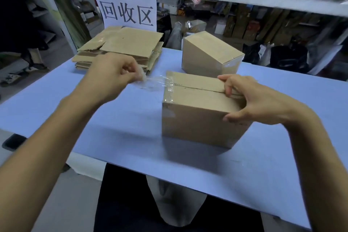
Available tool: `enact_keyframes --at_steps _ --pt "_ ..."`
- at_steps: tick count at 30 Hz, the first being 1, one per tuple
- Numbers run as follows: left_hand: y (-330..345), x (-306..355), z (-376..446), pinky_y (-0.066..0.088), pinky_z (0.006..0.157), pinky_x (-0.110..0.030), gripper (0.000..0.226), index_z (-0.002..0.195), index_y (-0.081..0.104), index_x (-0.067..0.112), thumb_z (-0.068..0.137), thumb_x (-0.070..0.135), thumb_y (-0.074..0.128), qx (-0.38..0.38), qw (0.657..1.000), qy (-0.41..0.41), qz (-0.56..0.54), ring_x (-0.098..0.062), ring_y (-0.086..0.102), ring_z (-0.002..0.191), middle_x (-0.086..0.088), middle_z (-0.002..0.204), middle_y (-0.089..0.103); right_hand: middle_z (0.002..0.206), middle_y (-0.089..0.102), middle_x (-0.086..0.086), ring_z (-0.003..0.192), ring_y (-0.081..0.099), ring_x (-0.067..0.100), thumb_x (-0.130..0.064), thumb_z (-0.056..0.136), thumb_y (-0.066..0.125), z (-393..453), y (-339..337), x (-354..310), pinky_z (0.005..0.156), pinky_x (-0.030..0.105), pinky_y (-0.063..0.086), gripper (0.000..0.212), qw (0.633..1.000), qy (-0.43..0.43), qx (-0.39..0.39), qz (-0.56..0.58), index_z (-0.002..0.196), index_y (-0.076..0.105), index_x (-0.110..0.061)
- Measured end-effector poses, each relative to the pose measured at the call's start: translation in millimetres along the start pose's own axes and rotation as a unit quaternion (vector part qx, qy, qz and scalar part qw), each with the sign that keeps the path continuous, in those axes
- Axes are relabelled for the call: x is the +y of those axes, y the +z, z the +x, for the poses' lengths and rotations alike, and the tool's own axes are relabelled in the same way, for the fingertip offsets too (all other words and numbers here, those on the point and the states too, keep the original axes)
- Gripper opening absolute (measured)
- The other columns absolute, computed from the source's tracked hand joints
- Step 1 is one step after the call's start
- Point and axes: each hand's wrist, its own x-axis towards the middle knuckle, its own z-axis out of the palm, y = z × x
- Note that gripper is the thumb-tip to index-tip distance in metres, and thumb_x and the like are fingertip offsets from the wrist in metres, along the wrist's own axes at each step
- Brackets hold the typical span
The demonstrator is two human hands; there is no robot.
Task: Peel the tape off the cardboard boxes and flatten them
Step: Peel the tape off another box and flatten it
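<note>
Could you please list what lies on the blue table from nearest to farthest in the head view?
Near box, gripped by the right hand while the left hand pulls clear tape off it → second taped box → stack of flattened cardboard → white paper sign.

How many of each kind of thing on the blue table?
Upright boxes: 2, near box and far box
Flattened cardboard stacks: 1, stack
Tape strips: 1, tape, pinched by the left hand
Paper signs: 1, sign
Total: 5
</note>
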Motion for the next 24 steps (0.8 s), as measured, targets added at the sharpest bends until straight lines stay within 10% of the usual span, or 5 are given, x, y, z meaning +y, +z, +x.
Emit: enact_keyframes --at_steps 4,10,13,19,24 --pt "20.7 24.9 -3.9 0.045 0.072 -0.02 0.027 0.099 0.071 0.025 0.083 0.004 0.069 0.005 0.999 0.027 -0.029 -0.01 0.064 0.08 0.007 0.084 0.073 0.13 0.05 -0.01 0.141 0.027 0.013 -0.071 0.057 0.073 22.5 0.7 -35.3 0.103 0.035 0.033 0.064 0.998 -0.001 0.021 -0.054 0.082 0.045 -0.019" --pt "46.6 50.8 -5.7 0.034 0.092 -0.018 0.029 0.108 0.076 0.019 0.094 0.024 0.051 -0.016 0.999 0.036 -0.037 -0.003 0.048 0.107 0.002 0.122 0.057 0.092 0.052 -0.005 0.088 0.049 0.022 -0.075 0.06 0.07 49.0 34.2 -63.6 0.067 0.034 0.029 0.07 0.993 -0.036 0.08 -0.079 0.093 0.043 -0.02" --pt "56.4 45.3 -7.8 0.041 0.084 -0.028 0.023 0.097 0.072 0.026 0.082 0.045 0.072 -0.028 0.999 0.019 -0.023 -0.007 0.049 0.095 0.005 0.109 0.05 0.094 0.049 -0.008 0.091 0.044 0.02 -0.07 0.062 0.074 44.3 38.7 -61.4 0.07 0.032 0.022 0.07 0.99 -0.05 0.107 -0.075 0.099 0.041 -0.021" --pt "52.6 20.4 -1.3 0.041 0.057 -0.018 0.012 0.074 0.071 0.016 0.081 0.008 0.077 0.018 0.984 -0.019 -0.177 -0.003 0.053 0.056 -0.001 0.065 0.066 0.088 0.038 -0.02 0.094 0.039 0.018 -0.063 0.063 0.08 41.7 33.5 -65.7 0.072 0.032 0.022 0.07 0.994 -0.014 0.075 -0.078 0.109 0.042 -0.025" --pt "41.9 7.3 -1.3 0.045 0.077 -0.011 0.035 0.1 0.071 0.034 0.089 0.001 0.067 -0.04 0.98 0.049 -0.19 -0.002 0.063 0.094 0.001 0.122 0.06 0.088 0.037 -0.021 0.091 0.036 0.015 -0.06 0.065 0.08 42.8 28.8 -67.9 0.07 0.033 0.021 0.068 0.996 -0.019 0.051 -0.075 0.109 0.041 -0.025"
